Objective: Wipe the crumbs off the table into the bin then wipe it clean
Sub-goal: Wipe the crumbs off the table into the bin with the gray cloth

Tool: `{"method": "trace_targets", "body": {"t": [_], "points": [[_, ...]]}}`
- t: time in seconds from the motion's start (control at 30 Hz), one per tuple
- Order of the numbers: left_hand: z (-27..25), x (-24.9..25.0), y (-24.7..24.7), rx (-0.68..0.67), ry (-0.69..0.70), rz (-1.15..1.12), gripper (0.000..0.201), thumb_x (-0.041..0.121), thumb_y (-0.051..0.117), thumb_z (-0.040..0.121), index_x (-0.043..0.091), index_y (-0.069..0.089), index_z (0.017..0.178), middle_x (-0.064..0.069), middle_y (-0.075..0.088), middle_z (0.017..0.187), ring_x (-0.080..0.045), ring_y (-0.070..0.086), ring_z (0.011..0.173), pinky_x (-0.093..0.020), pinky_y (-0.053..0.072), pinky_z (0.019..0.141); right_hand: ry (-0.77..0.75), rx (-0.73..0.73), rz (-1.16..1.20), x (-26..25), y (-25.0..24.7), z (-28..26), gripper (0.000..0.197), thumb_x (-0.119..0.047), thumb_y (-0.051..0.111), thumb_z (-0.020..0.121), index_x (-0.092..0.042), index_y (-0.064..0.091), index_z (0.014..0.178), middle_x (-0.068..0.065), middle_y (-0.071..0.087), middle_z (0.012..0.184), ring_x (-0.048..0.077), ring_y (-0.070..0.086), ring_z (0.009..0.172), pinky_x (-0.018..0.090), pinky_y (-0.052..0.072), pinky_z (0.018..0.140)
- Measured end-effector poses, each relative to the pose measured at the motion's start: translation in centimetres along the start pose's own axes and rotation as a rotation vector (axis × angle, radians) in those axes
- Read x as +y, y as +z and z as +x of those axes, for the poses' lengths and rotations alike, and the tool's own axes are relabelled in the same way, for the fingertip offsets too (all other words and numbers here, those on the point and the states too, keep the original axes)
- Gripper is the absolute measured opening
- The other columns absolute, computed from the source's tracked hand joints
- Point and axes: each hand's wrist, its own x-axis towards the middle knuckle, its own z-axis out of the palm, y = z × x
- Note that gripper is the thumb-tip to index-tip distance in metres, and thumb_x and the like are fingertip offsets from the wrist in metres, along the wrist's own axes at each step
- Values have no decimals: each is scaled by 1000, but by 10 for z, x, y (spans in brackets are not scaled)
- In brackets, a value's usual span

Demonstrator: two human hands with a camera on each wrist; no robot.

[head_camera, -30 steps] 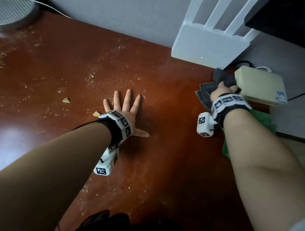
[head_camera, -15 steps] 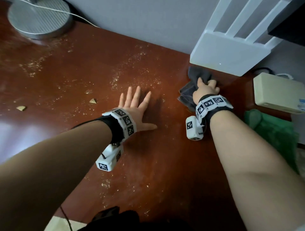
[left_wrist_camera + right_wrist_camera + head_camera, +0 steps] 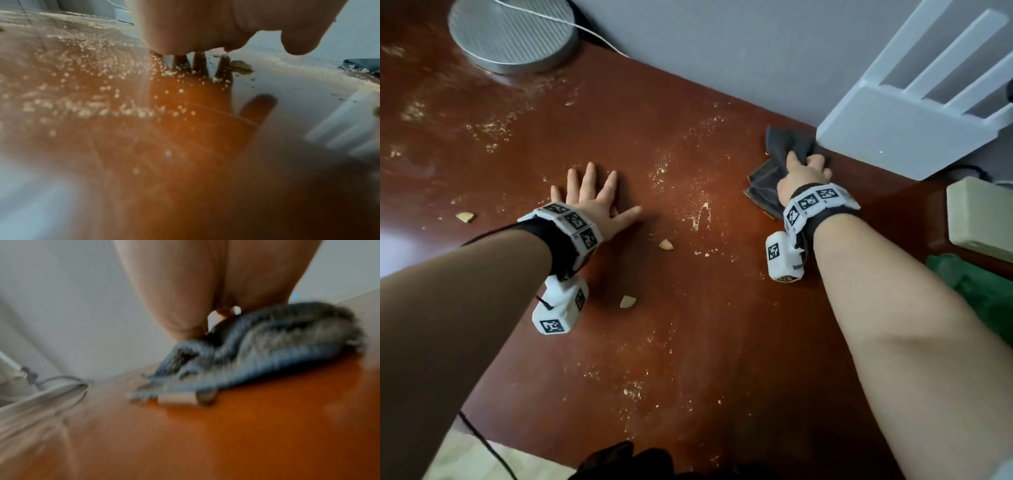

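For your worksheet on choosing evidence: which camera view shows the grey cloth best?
The head view: the grey cloth shows whole on the table, gripped by the right hand. The right wrist view is close but blurred; the left wrist view catches only a dark corner at its edge.

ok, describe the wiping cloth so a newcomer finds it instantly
Start at the white slatted chair by the wall at the table's far right. Just left of its seat, the right hand grips the cloth. It is the only dark grey, crumpled fabric there.
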Motion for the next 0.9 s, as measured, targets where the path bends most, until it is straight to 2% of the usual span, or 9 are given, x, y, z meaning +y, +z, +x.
{"method": "trace_targets", "body": {"t": [0.07,0.2,0.27,0.4,0.5,0.63,0.73,0.83,0.9], "points": [[1,-3,2,-8,25,39,86,75,28,81,36,-10,147,3,-24,154,-23,-22,142,-47,-11,114,-134,-22,-51,-9,7,-7,65,-5,39,91,-34,20,146,6,17,147,31,26,128,41,33,103],[2,-5,3,-36,53,124,98,80,32,75,36,-20,145,1,-31,151,-27,-25,140,-50,-11,114,-688,-175,-67,-11,18,-35,60,-2,38,92,-35,33,142,0,22,148,25,26,130,32,26,109],[4,-6,2,-52,57,130,101,81,35,73,36,-22,144,2,-33,151,-28,-26,140,-50,-10,114,-781,-161,-63,-12,5,-24,55,-4,39,93,-32,38,141,1,30,146,24,27,131,29,21,112],[6,-7,4,-72,57,162,110,86,37,67,36,-26,142,1,-35,150,-29,-27,139,-52,-10,114,-339,123,65,-20,-9,30,51,-10,39,95,-29,36,142,7,28,146,31,28,131,38,25,111],[8,-8,3,-86,55,168,113,86,39,65,36,-27,141,0,-36,149,-29,-28,139,-52,-11,113,-38,45,-52,-38,-7,44,55,-15,40,95,-33,26,145,8,22,146,33,26,131,48,30,108],[8,-8,1,-109,60,164,114,86,40,65,36,-29,141,0,-38,148,-29,-30,138,-52,-12,112,-488,-34,-38,-46,2,18,54,-7,42,92,-33,40,139,3,25,147,30,28,130,34,26,109],[8,-8,0,-121,56,166,115,86,41,65,35,-30,140,0,-40,147,-30,-31,137,-53,-12,112,-772,-271,-109,-48,-8,5,50,-5,47,91,-26,46,137,2,32,144,21,32,133,22,21,109],[8,-7,0,-125,59,158,115,86,41,65,36,-30,140,0,-40,147,-29,-32,137,-53,-13,112,-706,-120,-39,-55,-25,35,50,-2,47,90,-21,49,136,8,39,144,26,37,133,25,24,110],[8,-7,0,-122,52,158,115,87,40,64,36,-29,140,1,-40,147,-29,-32,137,-53,-13,112,-452,72,96,-61,-27,59,49,-10,43,92,-24,43,139,10,33,146,33,35,132,34,25,113]]}}
